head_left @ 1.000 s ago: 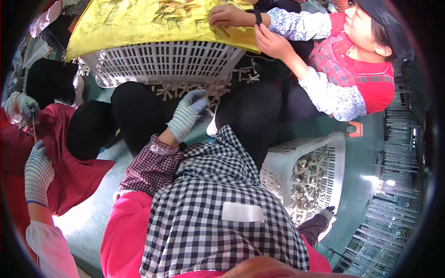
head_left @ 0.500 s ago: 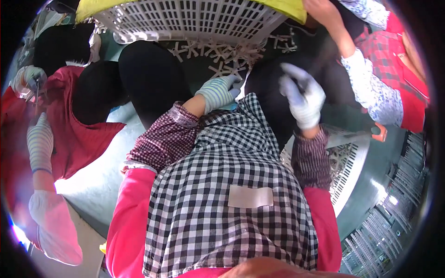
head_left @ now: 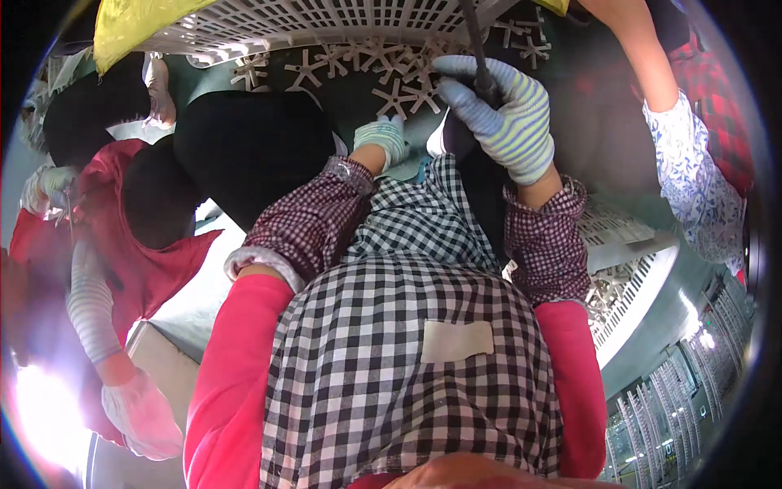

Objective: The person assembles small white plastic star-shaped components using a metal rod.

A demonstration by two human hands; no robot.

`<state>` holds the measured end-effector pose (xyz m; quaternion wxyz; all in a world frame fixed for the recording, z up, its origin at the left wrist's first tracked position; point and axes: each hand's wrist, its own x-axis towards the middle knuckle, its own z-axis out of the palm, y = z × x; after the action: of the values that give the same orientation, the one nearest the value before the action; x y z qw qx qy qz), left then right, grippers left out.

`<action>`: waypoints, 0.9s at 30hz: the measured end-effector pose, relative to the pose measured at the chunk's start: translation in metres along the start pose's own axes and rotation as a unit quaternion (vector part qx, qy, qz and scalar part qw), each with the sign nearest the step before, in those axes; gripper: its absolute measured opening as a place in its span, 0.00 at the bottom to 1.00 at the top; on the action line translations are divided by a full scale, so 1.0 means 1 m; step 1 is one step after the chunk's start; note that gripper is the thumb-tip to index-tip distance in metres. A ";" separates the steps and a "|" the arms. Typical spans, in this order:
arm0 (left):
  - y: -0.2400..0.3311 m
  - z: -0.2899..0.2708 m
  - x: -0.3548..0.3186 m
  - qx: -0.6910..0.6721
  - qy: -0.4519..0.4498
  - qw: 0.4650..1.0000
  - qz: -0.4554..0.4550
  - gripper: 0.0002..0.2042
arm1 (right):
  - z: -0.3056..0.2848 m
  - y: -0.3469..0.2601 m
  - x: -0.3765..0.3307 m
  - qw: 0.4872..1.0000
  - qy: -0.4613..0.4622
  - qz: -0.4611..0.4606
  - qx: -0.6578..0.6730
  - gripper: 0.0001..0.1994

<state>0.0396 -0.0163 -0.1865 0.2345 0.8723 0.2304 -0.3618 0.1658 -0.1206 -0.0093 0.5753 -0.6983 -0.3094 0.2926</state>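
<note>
My right hand (head_left: 521, 122), in a striped knit glove, is raised over my right thigh. Its fingers close round a dark, slender rod-shaped tool (head_left: 481, 57) that runs up out of the picture; its tip is not seen. My left hand (head_left: 383, 140), also gloved, is low between my knees. The fingers there look curled downward, and what they hold, if anything, is hidden. Just below it lies a pale grey-green surface (head_left: 405, 169) by the hem of my checked apron (head_left: 391, 326). White star-shaped parts (head_left: 393, 99) with several arms lie on the floor beyond.
A white slatted basket (head_left: 309, 26) edged with yellow cloth (head_left: 134, 28) stands ahead. Another white basket (head_left: 631, 306) with star parts is at my right. One person in red (head_left: 155, 244) sits at my left; another person's patterned sleeve (head_left: 683, 167) is at the right.
My right hand, empty with fingers spread before, has moved up and slightly left and now grips the dark tool. The left hand has shifted slightly. The right-hand person's arm has moved.
</note>
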 end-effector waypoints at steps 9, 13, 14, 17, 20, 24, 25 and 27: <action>-0.002 0.011 0.081 0.021 -0.083 0.995 -0.048 0.29 | -0.007 -0.013 0.007 0.992 0.067 0.058 0.090 0.10; -0.011 0.010 0.090 0.048 -0.009 0.996 -0.069 0.21 | -0.008 -0.015 0.008 0.995 0.045 0.046 0.071 0.10; -0.018 0.016 0.097 0.048 -0.009 0.996 -0.069 0.21 | -0.007 -0.017 0.008 0.996 0.043 0.048 0.069 0.11; -0.021 0.006 0.086 -0.010 0.007 0.999 -0.042 0.18 | -0.004 -0.016 0.011 0.993 0.073 0.029 0.087 0.08; -0.029 -0.014 0.075 0.004 -0.024 0.999 0.023 0.14 | -0.004 -0.018 0.009 0.997 0.031 0.023 0.063 0.04; 0.013 -0.126 -0.025 -0.005 0.094 0.995 0.033 0.15 | -0.020 -0.011 -0.002 1.000 0.029 0.003 0.012 0.10; 0.008 -0.135 -0.048 -0.088 0.171 0.977 0.093 0.16 | -0.020 -0.004 -0.003 0.994 0.073 -0.059 0.048 0.07; -0.015 -0.144 -0.098 -0.379 0.190 0.889 0.174 0.17 | -0.016 -0.011 -0.011 0.992 0.098 -0.043 0.065 0.08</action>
<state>0.0446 0.0557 -0.0271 0.5585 0.7950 0.2351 -0.0277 0.1703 -0.1377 0.0051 0.6589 -0.6709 -0.2620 0.2170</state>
